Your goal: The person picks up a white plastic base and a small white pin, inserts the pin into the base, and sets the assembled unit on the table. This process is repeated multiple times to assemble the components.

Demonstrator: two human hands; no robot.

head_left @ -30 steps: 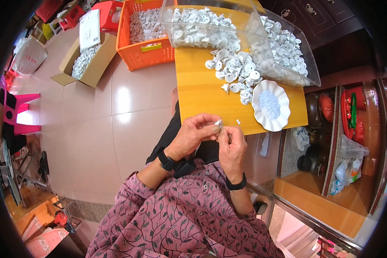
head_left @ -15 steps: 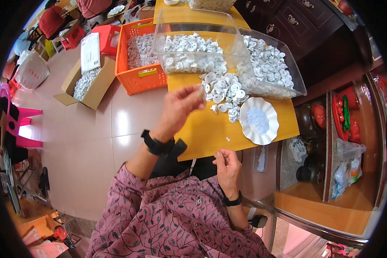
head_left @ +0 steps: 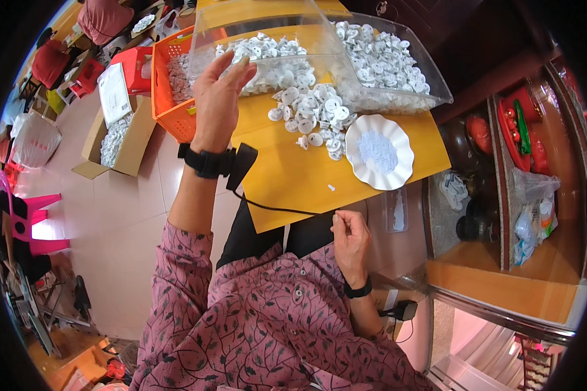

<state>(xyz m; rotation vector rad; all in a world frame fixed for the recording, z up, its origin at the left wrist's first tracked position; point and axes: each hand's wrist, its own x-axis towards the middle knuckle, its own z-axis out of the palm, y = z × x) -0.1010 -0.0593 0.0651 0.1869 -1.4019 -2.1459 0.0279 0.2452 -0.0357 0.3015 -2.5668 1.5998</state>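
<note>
My left hand [head_left: 216, 107] is raised by the left end of a clear plastic bin [head_left: 254, 19], fingers stretched and apart, nothing visible in them. The bin holds white round plastic parts [head_left: 277, 49]. Close to the table's near edge, my right hand [head_left: 351, 242] has thumb and forefinger pressed together; whatever they pinch is hidden. A loose pile of the same white parts [head_left: 312, 112] lies on the yellow table [head_left: 277, 176]. Beside it stands a white wavy-rimmed plate [head_left: 398, 176] with small pale pieces [head_left: 376, 151]. One tiny white piece [head_left: 331, 188] lies alone nearer me.
A second clear bin [head_left: 445, 98] of white parts stands right. Left of the table are an orange crate [head_left: 169, 114] and an open cardboard box [head_left: 134, 153]. Shelving [head_left: 502, 195] rises on the right. A black cable [head_left: 274, 207] trails from my left wrist strap.
My left hand has moved left and away from me, from beside the pile to the bin's left end, and its pinched fingers have spread. My right hand stays pinched near the table edge.
</note>
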